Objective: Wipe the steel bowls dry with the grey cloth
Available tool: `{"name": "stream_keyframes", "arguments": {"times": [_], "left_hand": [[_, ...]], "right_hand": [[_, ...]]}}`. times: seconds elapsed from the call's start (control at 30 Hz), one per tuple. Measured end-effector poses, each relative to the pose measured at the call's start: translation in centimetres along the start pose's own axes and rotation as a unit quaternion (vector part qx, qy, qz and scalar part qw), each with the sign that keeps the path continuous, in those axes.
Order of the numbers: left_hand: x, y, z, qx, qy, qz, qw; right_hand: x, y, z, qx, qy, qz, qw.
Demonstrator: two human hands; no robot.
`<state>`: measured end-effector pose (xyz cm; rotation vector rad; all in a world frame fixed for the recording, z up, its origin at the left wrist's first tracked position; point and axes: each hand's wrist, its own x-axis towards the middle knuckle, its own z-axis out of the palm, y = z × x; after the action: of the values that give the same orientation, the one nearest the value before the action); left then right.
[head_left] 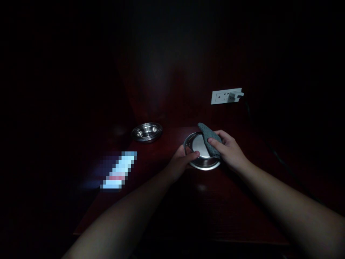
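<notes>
A round, shiny metal dish (199,145) is held above the dark red table, its flat base seemingly turned toward me. My left hand (183,160) grips its left edge, the thumb lying over the near side and the fingers hidden beneath. In my right hand (229,149) is a folded grey-green cloth (211,140), pinched between thumb and fingers. The cloth lies against the right side of the dish and covers part of it. Further left, a small stack of similar metal dishes (147,132) rests on the table.
The dark red table (161,158) meets a wall at the back. A white wall socket (226,96) holds a plug, and a dark cable (275,153) trails down on the right. A bright, pixelated rectangle (118,172) lies at the left. The surroundings are very dark.
</notes>
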<state>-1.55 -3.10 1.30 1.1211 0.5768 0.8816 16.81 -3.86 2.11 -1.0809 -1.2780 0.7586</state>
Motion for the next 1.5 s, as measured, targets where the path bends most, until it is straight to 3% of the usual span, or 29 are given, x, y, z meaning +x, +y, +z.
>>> {"name": "stream_keyframes", "arguments": {"times": [0.4, 0.7, 0.93, 1.13, 1.3, 1.5], "left_hand": [[0.6, -0.1, -0.4, -0.001, 0.011, 0.009, 1.0], [0.4, -0.1, -0.6, -0.011, -0.015, 0.009, 1.0], [0.4, -0.5, -0.6, -0.035, -0.014, 0.01, 0.999], [0.4, -0.2, -0.4, -0.084, 0.0, 0.015, 0.996], [0.1, 0.6, -0.3, -0.126, -0.057, -0.02, 0.99], [-0.1, -0.4, -0.5, -0.063, -0.046, -0.016, 0.997]], "right_hand": [[-0.2, -0.2, 0.1, -0.004, -0.023, 0.004, 1.0], [-0.4, -0.5, 0.0, 0.027, -0.098, 0.029, 0.994], [-0.5, -0.6, 0.1, 0.038, -0.1, 0.046, 0.993], [-0.6, -0.5, 0.5, 0.084, -0.071, 0.055, 0.992], [-0.4, -0.4, 0.4, 0.088, 0.0, 0.015, 0.996], [0.0, -0.3, 0.2, 0.095, 0.093, -0.01, 0.991]]}}
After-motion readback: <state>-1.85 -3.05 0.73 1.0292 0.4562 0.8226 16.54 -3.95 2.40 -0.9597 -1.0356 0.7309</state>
